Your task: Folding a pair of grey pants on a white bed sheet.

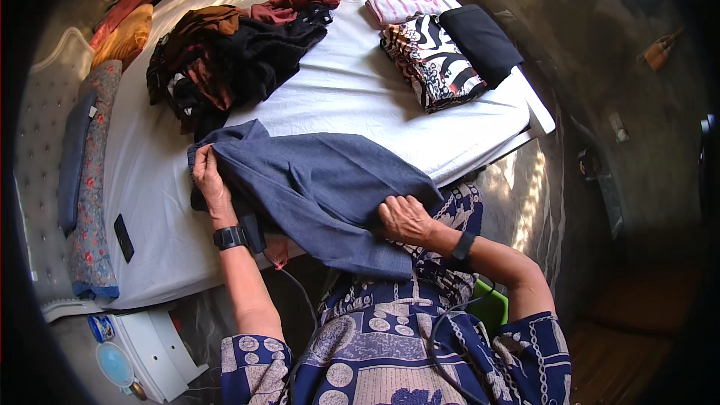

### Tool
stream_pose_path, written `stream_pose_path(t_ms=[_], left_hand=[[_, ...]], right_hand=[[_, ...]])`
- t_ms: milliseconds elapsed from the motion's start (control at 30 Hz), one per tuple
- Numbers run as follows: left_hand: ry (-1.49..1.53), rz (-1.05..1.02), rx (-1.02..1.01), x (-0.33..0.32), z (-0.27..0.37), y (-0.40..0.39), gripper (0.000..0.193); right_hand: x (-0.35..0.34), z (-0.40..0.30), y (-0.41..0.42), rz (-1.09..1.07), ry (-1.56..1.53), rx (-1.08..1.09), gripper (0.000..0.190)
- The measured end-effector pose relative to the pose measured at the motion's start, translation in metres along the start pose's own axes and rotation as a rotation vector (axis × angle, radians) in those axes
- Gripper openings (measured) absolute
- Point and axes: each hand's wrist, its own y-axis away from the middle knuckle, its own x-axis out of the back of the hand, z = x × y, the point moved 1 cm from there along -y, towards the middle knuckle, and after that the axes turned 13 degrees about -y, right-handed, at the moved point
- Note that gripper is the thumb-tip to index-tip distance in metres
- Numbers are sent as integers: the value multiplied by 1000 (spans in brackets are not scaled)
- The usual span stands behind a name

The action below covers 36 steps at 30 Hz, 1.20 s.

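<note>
A pair of blue-grey trousers (320, 185) stretches across the near edge of the bed and over my lap. My left hand (211, 180) pinches the gathered waistband at the left end. On the right, the fingers of my right hand (408, 218) are curled onto the cloth of a leg, and its fingertips are hidden. Both legs lie spread to the right, loosely creased. Just beyond the waistband rises a heap of rumpled dark, brown and rust-red clothes (242, 56).
Folded at the far right of the bed (337, 95) are a black-and-white patterned cloth (433, 62), a black garment (481, 45) and a pink-white towel (402, 7). A phone (124, 238) lies near a floral bolster (95, 180). A white cabinet (154, 349) stands at lower left. Cables hang from my wrists.
</note>
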Motion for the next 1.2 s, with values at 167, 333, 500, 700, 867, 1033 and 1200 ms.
stream_pose_path(t_ms=[167, 333, 500, 700, 867, 1033, 1200], left_hand=[[34, 12, 14, -1, -4, -2, 15], [23, 7, 11, 4, -5, -2, 14], [54, -14, -2, 1, -5, -3, 14], [27, 15, -14, 4, -5, -5, 14], [-35, -63, -58, 5, 8, 2, 15], [-129, -231, -119, -13, 44, 10, 7], [-367, -16, -240, -36, 33, -5, 13]], right_hand=[[-11, -5, -8, 34, 208, 62, 11], [1, -7, -18, 85, 75, 94, 11], [-2, -25, -49, -16, 12, 63, 28], [-5, -33, -56, -36, 13, 110, 19], [44, 11, -40, 194, -535, -249, 16], [129, 45, -62, 761, -789, -509, 9], [125, 31, -57, 591, -555, -459, 10]])
